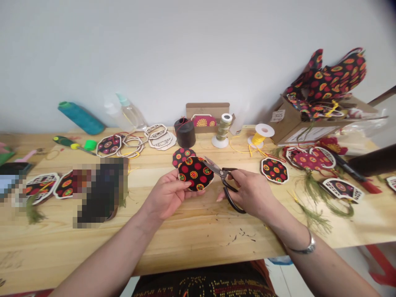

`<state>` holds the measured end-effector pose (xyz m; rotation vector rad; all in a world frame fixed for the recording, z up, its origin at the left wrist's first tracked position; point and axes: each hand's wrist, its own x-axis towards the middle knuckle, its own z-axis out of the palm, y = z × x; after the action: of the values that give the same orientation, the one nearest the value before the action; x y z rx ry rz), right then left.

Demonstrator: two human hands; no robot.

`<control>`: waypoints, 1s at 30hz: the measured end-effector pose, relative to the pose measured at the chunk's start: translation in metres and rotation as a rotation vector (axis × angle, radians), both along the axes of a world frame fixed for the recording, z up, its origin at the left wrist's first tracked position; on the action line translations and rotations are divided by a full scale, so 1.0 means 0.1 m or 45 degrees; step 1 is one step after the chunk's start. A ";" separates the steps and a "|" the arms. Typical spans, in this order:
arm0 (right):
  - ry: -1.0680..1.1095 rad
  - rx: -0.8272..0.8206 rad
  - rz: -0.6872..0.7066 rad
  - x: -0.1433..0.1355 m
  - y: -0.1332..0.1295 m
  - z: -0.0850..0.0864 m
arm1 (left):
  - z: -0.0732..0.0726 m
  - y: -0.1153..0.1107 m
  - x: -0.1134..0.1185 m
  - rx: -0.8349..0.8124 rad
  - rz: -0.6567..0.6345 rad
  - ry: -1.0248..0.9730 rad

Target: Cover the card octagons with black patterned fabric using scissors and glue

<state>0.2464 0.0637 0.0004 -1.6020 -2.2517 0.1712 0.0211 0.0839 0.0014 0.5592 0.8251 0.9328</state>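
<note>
The left fingers [173,192] grip the round flowery cloth piece [196,174], up above the wooden surface [185,243]. The right fingers [247,189] are curled in the handles of the black scissors [227,179], whose tips touch or nearly touch its edge. Dark little scraps [243,238] lie below. Behind stands a black spool [185,134].
</note>
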 end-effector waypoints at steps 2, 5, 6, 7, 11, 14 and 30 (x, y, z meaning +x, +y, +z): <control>0.030 -0.006 -0.025 0.00 0.00 0.00 | 0.00 -0.01 0.00 0.007 -0.003 -0.008; 0.145 -0.103 -0.136 0.00 0.02 0.02 | 0.00 -0.01 -0.01 0.014 -0.004 -0.018; 0.175 -0.131 -0.177 0.00 0.03 0.03 | 0.00 -0.01 -0.01 0.013 -0.005 -0.017; 0.189 -0.149 -0.210 0.00 0.04 0.05 | 0.00 -0.01 -0.01 0.012 -0.005 -0.016; 0.195 -0.204 -0.272 0.03 0.07 0.09 | 0.01 0.00 -0.01 0.009 0.000 -0.014; 0.250 -0.275 -0.257 0.04 0.07 0.10 | 0.01 0.00 -0.01 0.008 0.002 -0.017; -0.305 -0.098 -0.336 0.06 0.11 0.02 | 0.05 0.06 -0.06 0.086 0.417 0.011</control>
<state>0.2527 0.0746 0.0021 -2.0370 -2.1955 -0.0047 0.0149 0.0899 0.0063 0.4942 0.9116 1.2624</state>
